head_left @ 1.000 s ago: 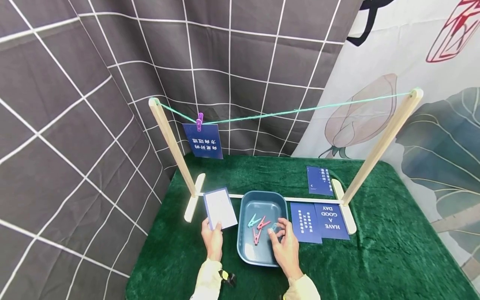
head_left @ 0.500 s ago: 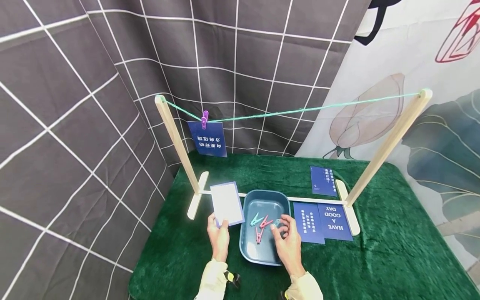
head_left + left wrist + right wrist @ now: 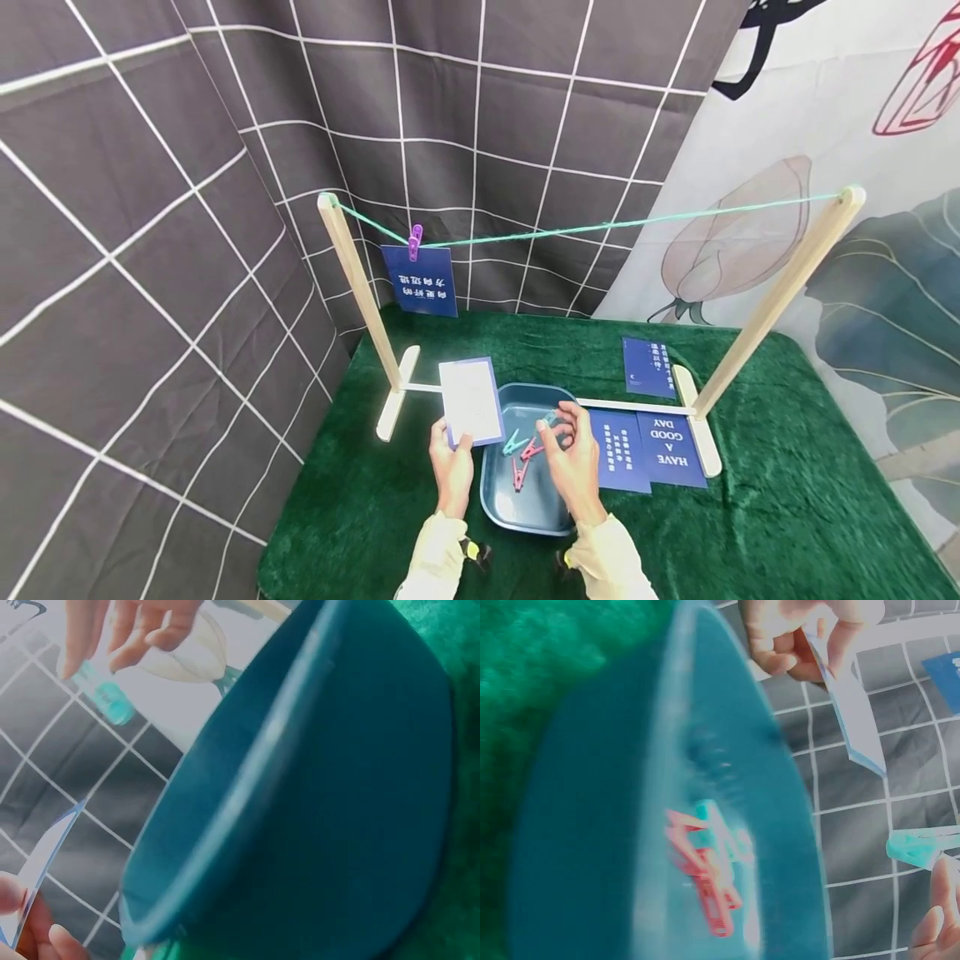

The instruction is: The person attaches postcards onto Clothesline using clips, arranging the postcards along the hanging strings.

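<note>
My left hand holds a white card with a blue border by its near edge, thumb on the white face. The card stands left of the blue basin and overlaps its far left corner in the head view. Above the basin's right side my right hand pinches a teal clothespin, seen clearly in the left wrist view as a teal clothespin between thumb and fingers. A second teal clothespin, a red clothespin and a pink clothespin lie in the basin.
A green line runs between a left wooden post and a right wooden post. A purple clothespin fixes a blue card to it. Three blue cards lie on the green cloth at right.
My left hand has carried the card rightward, towards the basin. My right hand has lifted the teal clothespin slightly from low in the basin. The head view has shifted a little.
</note>
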The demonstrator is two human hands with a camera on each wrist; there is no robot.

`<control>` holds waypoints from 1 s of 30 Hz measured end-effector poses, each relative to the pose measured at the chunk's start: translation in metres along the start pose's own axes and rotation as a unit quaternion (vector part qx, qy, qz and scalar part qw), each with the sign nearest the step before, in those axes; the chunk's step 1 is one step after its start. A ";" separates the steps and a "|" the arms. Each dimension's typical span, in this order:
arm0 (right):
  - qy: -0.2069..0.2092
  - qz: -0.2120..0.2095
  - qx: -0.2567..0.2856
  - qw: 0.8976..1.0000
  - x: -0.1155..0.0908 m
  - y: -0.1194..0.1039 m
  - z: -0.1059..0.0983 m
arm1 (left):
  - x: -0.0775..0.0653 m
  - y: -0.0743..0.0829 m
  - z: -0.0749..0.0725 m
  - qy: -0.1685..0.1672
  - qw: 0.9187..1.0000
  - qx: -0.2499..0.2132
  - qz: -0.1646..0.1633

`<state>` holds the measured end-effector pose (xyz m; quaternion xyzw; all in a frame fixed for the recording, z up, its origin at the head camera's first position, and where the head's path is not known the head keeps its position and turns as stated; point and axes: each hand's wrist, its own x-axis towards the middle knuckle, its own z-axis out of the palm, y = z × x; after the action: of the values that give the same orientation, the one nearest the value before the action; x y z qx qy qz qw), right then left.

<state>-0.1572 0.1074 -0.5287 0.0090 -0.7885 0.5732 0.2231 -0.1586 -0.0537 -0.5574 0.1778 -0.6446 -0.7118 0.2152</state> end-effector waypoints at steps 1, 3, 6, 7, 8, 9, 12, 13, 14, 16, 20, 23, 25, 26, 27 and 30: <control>0.000 -0.006 0.002 1.000 0.003 -0.002 0.000 | 0.000 0.002 0.002 -0.005 1.000 0.000 -0.001; 0.000 -0.017 0.006 1.000 0.008 -0.006 0.000 | 0.000 0.005 0.008 -0.017 1.000 0.002 -0.001; -0.001 -0.030 0.008 1.000 0.016 -0.011 0.000 | 0.000 0.011 0.016 -0.036 0.999 0.003 -0.002; -0.002 -0.032 0.010 0.999 0.019 -0.013 0.000 | 0.000 0.014 0.018 -0.042 0.999 0.003 -0.003; -0.003 -0.036 0.010 0.999 0.022 -0.015 0.000 | 0.000 0.016 0.020 -0.046 0.999 0.004 0.001; -0.003 -0.040 0.010 0.999 0.025 -0.017 0.001 | 0.001 0.018 0.022 -0.050 0.999 0.003 0.004; -0.004 -0.057 0.015 0.998 0.035 -0.024 0.001 | 0.002 0.024 0.028 -0.057 0.998 0.004 0.021; -0.005 -0.062 0.018 0.998 0.039 -0.027 0.001 | 0.003 0.026 0.029 -0.059 0.998 0.005 0.029; -0.005 -0.068 0.020 0.997 0.042 -0.029 0.000 | 0.004 0.028 0.031 -0.060 0.997 0.005 0.038; -0.008 -0.079 0.027 0.996 0.050 -0.035 -0.001 | 0.005 0.030 0.037 -0.058 0.996 0.006 0.060; -0.018 -0.106 0.037 0.994 0.063 -0.047 -0.002 | 0.003 0.049 0.047 -0.069 0.996 -0.009 0.061; -0.022 -0.126 0.036 0.991 0.071 -0.058 -0.003 | 0.000 0.072 0.050 -0.090 0.995 -0.024 0.041; -0.024 -0.137 0.041 0.989 0.074 -0.069 -0.004 | -0.002 0.084 0.051 -0.103 0.993 -0.028 0.040; -0.025 -0.143 0.045 0.988 0.075 -0.075 -0.004 | -0.001 0.086 0.051 -0.108 0.993 -0.033 0.045; -0.026 -0.148 0.046 0.988 0.075 -0.081 -0.005 | 0.000 0.088 0.052 -0.112 0.992 -0.035 0.048; -0.027 -0.165 0.059 0.984 0.079 -0.091 -0.005 | 0.002 0.092 0.054 -0.118 0.990 -0.041 0.065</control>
<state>-0.2022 0.0996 -0.4175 0.1670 -0.7470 0.5734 0.2922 -0.1815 -0.0164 -0.4606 0.0407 -0.6456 -0.7383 0.1907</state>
